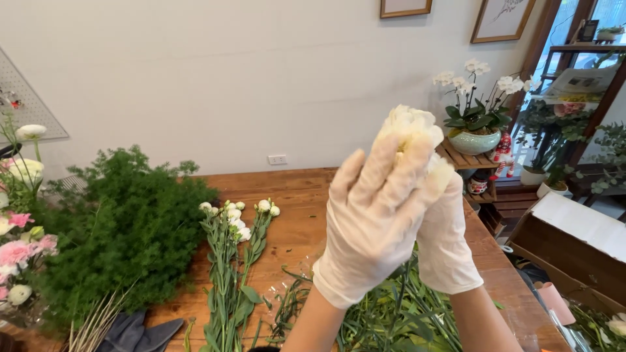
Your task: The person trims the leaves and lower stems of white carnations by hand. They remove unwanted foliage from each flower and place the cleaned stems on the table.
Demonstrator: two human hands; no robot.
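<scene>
Both my hands wear thin white gloves and are raised in front of me. My left hand [372,221] and my right hand [447,241] are cupped together around a cream-white flower head [409,124], which sticks out above the fingertips. Its stem is hidden behind my hands. Below them a pile of cut green stems and leaves [391,313] lies on the wooden table [306,195].
A bushy green fern bunch [124,221] and white-budded stems [231,261] lie at left; pink and white flowers [19,248] at the far left edge. Grey cloth [140,332] at front. A potted white orchid [476,124] sits on a shelf, a cardboard box [574,241] at right.
</scene>
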